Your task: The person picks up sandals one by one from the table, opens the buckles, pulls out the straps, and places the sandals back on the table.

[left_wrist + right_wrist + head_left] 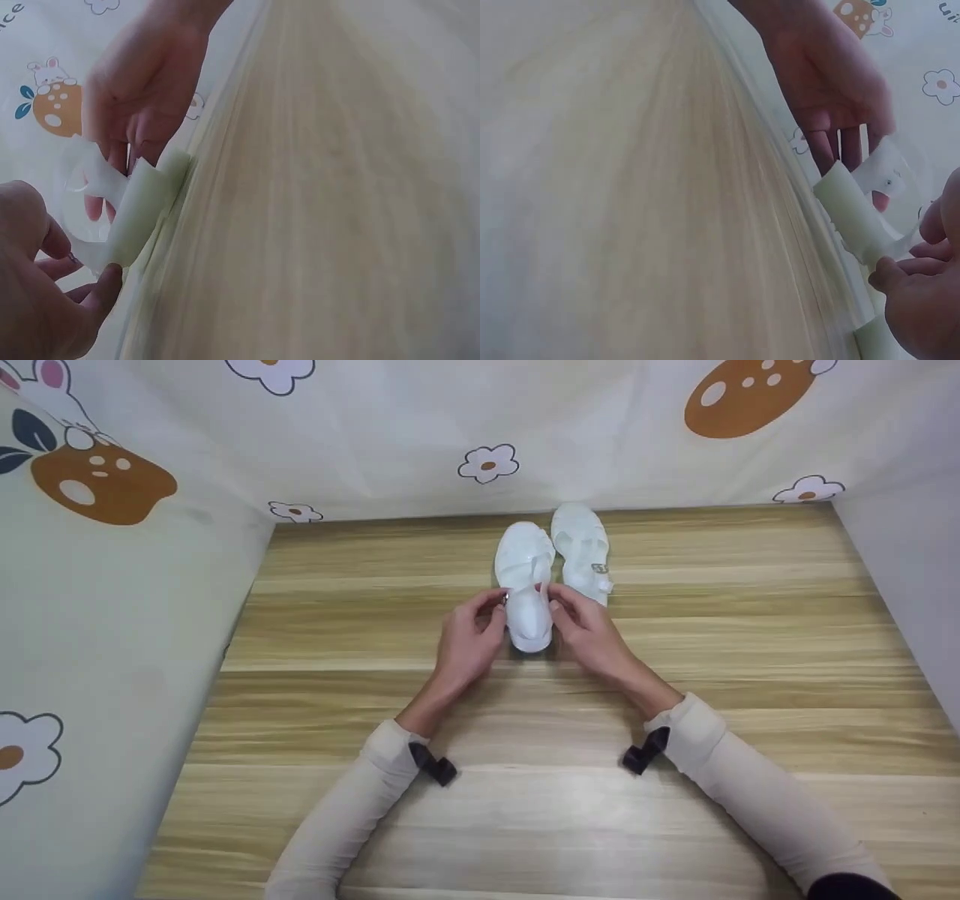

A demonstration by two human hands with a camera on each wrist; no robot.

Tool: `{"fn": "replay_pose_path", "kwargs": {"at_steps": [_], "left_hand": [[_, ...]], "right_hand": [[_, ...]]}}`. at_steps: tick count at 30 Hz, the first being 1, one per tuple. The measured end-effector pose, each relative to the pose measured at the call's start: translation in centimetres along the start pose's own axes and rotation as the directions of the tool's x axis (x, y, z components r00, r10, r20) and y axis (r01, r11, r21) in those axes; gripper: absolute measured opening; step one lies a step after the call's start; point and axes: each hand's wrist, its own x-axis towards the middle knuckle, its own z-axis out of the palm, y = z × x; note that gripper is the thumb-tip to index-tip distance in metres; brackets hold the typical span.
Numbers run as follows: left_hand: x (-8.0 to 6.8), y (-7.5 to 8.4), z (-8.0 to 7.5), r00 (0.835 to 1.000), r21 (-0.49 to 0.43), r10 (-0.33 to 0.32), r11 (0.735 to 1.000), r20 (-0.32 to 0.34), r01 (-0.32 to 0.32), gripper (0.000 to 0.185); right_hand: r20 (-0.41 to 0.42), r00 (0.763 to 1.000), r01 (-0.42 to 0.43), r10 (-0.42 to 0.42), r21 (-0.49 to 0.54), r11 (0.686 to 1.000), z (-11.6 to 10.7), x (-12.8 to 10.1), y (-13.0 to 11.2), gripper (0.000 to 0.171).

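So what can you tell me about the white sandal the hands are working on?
The near sandal is white, glossy and looks like soft translucent plastic, with crossing toe straps, a heel cup and a small metal buckle at its left side. It lies flat on the wooden table, toe away, beside its twin. The left hand pinches by the buckle; the right hand pinches the strap.

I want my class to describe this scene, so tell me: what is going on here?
A person sits at a wooden table with a pair of white sandals. Both hands work on the nearer sandal: the left hand pinches the small metal buckle at its side, and the right hand pinches the strap at the other side. The sandal rests on the table, heel toward the person. The second sandal lies untouched just beyond and to the right, its buckle showing.
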Motion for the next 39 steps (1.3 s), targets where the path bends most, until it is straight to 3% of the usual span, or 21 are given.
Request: {"fn": "replay_pose_path", "kwargs": {"at_steps": [9, 18, 24, 31, 39], "left_hand": [[1.8, -0.8, 0.4, 0.998, -0.047, -0.019, 0.999, -0.053, 0.017, 0.032], [3.6, -2.0, 0.9, 0.994, 0.017, -0.04, 0.999, -0.098, 0.042, 0.033], [3.9, -2.4, 0.9, 0.994, 0.05, -0.059, 0.997, -0.089, 0.064, 0.034], [4.4, -2.6, 0.8, 0.992, 0.036, -0.036, 0.999, -0.118, 0.041, 0.034], [4.6, -2.7, 1.3, 0.991, 0.069, -0.056, 0.996, -0.123, 0.065, 0.035]], "right_hand": [[-0.065, 0.998, 0.014, -0.012, 0.03, 0.999, 1.3, 2.1, 0.4, 0.044], [-0.112, 0.992, -0.045, 0.056, 0.092, 0.995, 2.5, 3.8, 1.1, 0.048], [-0.071, 0.994, -0.083, 0.087, 0.051, 0.995, 2.5, 4.0, 1.3, 0.051], [-0.001, 0.997, -0.082, 0.082, 0.091, 0.993, 2.4, 4.6, 1.0, 0.062], [0.022, 0.995, -0.103, 0.101, 0.108, 0.989, 2.3, 4.9, 1.4, 0.066]]}}
